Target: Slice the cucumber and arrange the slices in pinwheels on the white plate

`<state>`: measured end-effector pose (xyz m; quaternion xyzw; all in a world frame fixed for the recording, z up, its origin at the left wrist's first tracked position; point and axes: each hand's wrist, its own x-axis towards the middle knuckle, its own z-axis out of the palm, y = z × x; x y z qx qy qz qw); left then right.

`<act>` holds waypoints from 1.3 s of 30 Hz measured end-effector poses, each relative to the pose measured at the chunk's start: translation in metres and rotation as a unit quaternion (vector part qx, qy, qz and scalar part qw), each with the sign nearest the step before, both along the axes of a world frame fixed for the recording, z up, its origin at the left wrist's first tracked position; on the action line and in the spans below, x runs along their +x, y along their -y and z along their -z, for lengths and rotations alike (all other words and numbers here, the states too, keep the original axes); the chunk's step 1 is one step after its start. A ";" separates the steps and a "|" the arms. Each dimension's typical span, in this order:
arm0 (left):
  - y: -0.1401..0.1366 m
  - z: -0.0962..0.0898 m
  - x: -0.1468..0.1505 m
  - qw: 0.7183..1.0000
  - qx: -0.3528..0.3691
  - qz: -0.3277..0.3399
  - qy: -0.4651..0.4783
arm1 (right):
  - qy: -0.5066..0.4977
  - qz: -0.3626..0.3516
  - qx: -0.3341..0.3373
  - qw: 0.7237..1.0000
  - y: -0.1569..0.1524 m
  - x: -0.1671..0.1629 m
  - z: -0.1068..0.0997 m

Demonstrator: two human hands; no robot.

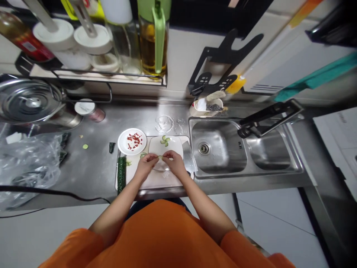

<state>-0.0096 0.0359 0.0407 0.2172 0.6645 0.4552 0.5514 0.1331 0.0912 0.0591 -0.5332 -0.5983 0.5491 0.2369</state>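
The left hand [147, 164] and right hand [174, 162] — both pinched closed — hold a cucumber slice [160, 157] over the white plate [177, 147].

Pale-green cucumber slice [160, 157], v. sm. & thin, is pinched at both ends over the white plate [177, 147], a bit near-left of its ctr; exact shape hard to see. Plate, squarish w/ rounded corners & thin dark rim, lies flat on the cutting board [136, 179], rt of its mid. At plate's far side, approx. mid, fanned slices [164, 141], lt green w/ darker edges, curve outward pinwheel-style.
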 end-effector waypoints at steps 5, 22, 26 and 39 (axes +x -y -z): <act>-0.014 -0.006 0.014 0.998 -0.001 0.046 0.038 | 0.019 0.024 0.008 1.000 -0.004 0.022 -0.001; -0.047 0.014 0.055 0.979 0.018 0.122 -0.163 | 0.124 -0.002 0.039 0.992 -0.044 0.066 0.027; -0.050 0.011 0.056 0.953 0.026 0.174 -0.247 | 0.195 -0.058 0.087 0.975 -0.057 0.069 0.032; -0.059 0.019 0.063 0.883 -0.006 0.252 -0.396 | 0.385 -0.138 0.173 0.896 -0.058 0.056 0.023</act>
